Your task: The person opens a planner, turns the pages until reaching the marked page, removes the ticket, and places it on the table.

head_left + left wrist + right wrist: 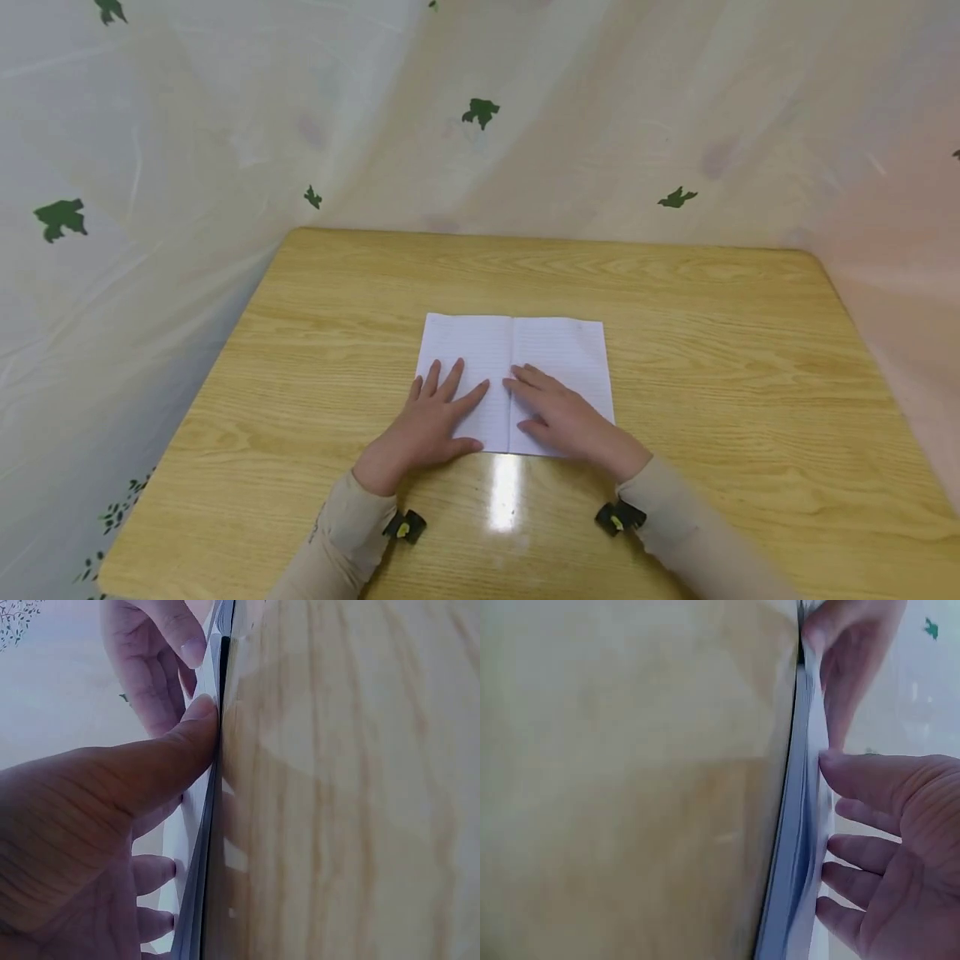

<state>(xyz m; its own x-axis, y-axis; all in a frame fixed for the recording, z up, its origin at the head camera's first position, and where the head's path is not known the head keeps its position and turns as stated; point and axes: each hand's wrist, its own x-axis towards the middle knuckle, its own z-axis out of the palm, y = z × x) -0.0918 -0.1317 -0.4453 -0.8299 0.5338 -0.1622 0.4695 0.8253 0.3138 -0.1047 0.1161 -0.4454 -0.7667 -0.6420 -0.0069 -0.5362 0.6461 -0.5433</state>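
An open notebook [555, 346] with white lined pages lies flat on the wooden table, its centre fold running away from the person. On the left page rests the left hand [431, 421], fingers spread and straight, thumb along the near edge. The right hand [566, 417] touches the right page, its fingertips close to the fold. In the left wrist view the left thumb [169, 757] presses on the edge of the pages [202, 847]. From the right wrist view, the right fingertips [844, 915] meet the page surface, and the stacked page edges [791, 847] bulge slightly.
The wooden table [712, 358] extends on all sides of the notebook. Behind and beside it hangs a pale curtain [570, 125] with green leaf-like prints. Dark straps [405, 527] sit at both wrists over beige sleeves.
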